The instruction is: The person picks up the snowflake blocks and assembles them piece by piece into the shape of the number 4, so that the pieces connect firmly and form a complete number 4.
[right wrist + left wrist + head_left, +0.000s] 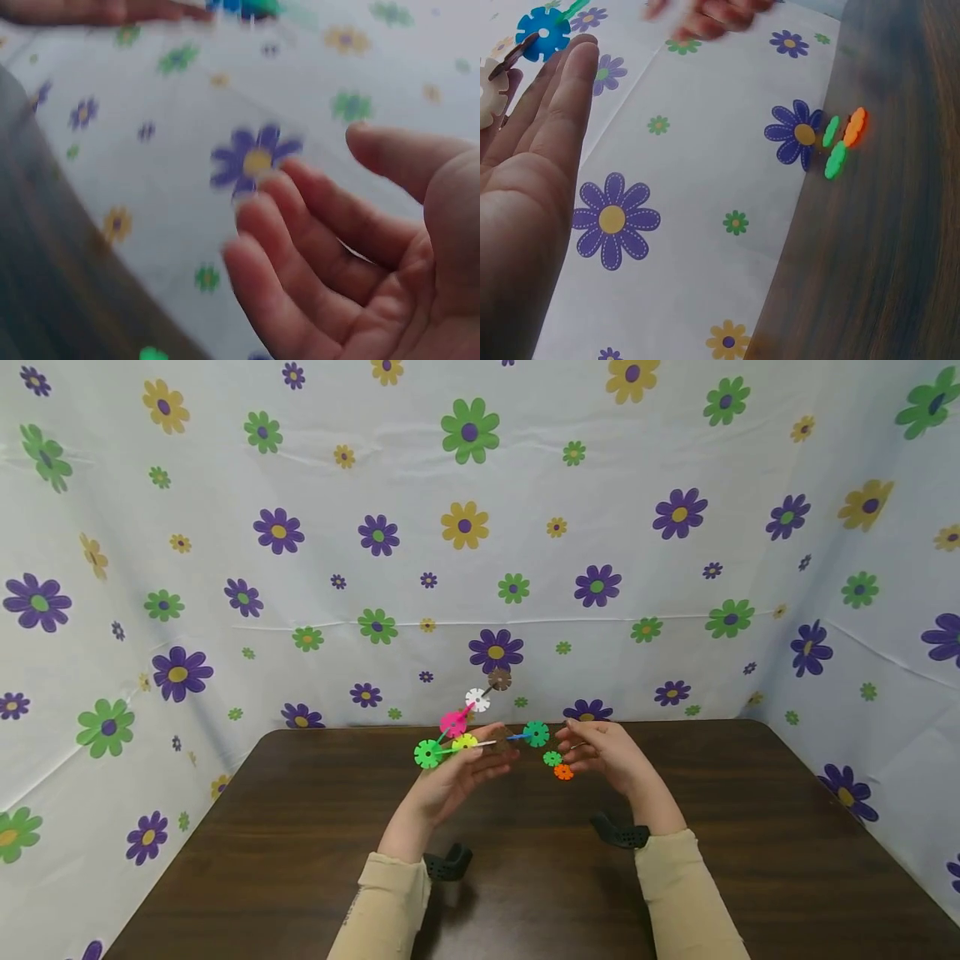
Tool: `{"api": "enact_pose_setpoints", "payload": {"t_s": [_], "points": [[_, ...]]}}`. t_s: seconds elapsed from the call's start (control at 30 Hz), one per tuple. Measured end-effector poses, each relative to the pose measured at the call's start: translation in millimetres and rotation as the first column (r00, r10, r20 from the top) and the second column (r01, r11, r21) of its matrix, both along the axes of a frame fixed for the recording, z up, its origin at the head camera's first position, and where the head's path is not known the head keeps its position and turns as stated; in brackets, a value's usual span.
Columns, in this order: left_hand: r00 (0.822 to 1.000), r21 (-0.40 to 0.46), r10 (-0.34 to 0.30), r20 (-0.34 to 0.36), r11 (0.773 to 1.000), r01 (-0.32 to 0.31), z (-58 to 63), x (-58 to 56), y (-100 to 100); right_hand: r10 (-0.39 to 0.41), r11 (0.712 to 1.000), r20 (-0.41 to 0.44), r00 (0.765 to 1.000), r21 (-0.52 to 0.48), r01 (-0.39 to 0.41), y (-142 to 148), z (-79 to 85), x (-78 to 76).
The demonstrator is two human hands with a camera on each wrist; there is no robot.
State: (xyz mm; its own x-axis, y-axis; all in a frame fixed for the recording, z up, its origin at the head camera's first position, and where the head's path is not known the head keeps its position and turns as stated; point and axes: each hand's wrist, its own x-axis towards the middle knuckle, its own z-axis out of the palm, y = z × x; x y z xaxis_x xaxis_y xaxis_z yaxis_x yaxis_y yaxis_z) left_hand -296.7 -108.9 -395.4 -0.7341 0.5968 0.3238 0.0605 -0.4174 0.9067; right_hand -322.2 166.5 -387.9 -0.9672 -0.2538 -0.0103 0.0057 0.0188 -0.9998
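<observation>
A chain of interlocking plastic discs is held up above the table by my left hand (457, 777). It runs from a brown disc (500, 679) through a white disc (477, 700), a pink disc (453, 724) and a bright green disc (428, 753) to a teal disc (536, 733). In the left wrist view, a blue disc (544, 34) and a white disc (487, 97) show beside the long fingers; the thumb's contact is mostly hidden. My right hand (609, 758) is held just right of the teal disc, its fingers loosely bent and holding nothing (352, 255).
Loose discs lie near the table's back edge: an orange disc (563, 772) and a green disc (552, 758), with a second green disc (835, 160) seen from the left wrist. A flower-patterned cloth (420, 552) hangs behind and beside the dark wooden table (540, 885).
</observation>
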Motion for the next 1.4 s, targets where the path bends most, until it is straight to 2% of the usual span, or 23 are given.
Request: {"api": "enact_pose_setpoints", "payload": {"t_s": [0.07, 0.13, 0.27, 0.37, 0.53, 0.63, 0.77, 0.87, 0.97, 1.07, 1.23, 1.4], "points": [[1.000, -0.008, -0.001, -0.006, 1.000, 0.001, 0.3, -0.4, -1.7, -0.079, 0.996, 0.006, 0.997, 0.052, 0.078, 5.6, -12.4, -6.4], [1.000, -0.015, -0.005, -0.008, 1.000, 0.005, 1.2, -0.3, -2.7, -0.146, 0.978, -0.011, 0.989, 0.148, 0.146, 8.7, -25.6, -11.6], [1.000, -0.035, -0.011, -0.016, 0.999, 0.011, 2.7, -0.3, -3.3, -0.233, 0.908, -0.058, 0.971, 0.344, 0.239, 10.5, -50.4, -19.5], [1.000, -0.046, -0.010, -0.022, 0.999, 0.009, 3.8, 0.3, -3.3, -0.257, 0.851, -0.112, 0.960, 0.445, 0.280, 10.8, -65.0, -23.0], [1.000, -0.060, -0.003, -0.028, 0.998, 0.001, 5.0, 0.8, -3.4, -0.236, 0.745, -0.218, 0.947, 0.584, 0.321, 12.3, -80.0, -28.7], [0.999, -0.068, -0.003, -0.041, 0.998, 0.000, 4.6, 0.7, -3.3, -0.204, 0.708, -0.247, 0.948, 0.631, 0.316, 13.1, -82.6, -32.6], [0.999, -0.081, -0.005, -0.053, 0.997, 0.001, 3.9, 1.0, -1.9, -0.190, 0.687, -0.252, 0.949, 0.656, 0.311, 17.3, -80.3, -38.7], [0.998, -0.087, -0.006, -0.057, 0.996, 0.001, 3.5, 1.3, -1.1, -0.177, 0.694, -0.229, 0.957, 0.661, 0.287, 22.6, -77.6, -46.8], [0.998, -0.083, -0.006, -0.069, 0.997, 0.000, 2.7, 1.5, -1.4, -0.143, 0.718, -0.183, 0.973, 0.657, 0.229, 28.5, -75.9, -57.9], [0.997, -0.077, 0.000, -0.081, 0.997, -0.006, 1.4, 1.4, -2.4, -0.107, 0.720, -0.130, 0.986, 0.674, 0.167, 33.2, -74.9, -67.9], [0.995, -0.063, 0.005, -0.095, 0.998, -0.011, -1.4, 0.4, -3.3, -0.074, 0.686, -0.078, 0.994, 0.719, 0.108, 35.8, -72.4, -78.1], [0.995, -0.048, 0.012, -0.103, 0.999, -0.017, -3.1, -0.8, -3.4, -0.071, 0.645, -0.067, 0.995, 0.758, 0.097, 34.4, -71.4, -81.5]]}}
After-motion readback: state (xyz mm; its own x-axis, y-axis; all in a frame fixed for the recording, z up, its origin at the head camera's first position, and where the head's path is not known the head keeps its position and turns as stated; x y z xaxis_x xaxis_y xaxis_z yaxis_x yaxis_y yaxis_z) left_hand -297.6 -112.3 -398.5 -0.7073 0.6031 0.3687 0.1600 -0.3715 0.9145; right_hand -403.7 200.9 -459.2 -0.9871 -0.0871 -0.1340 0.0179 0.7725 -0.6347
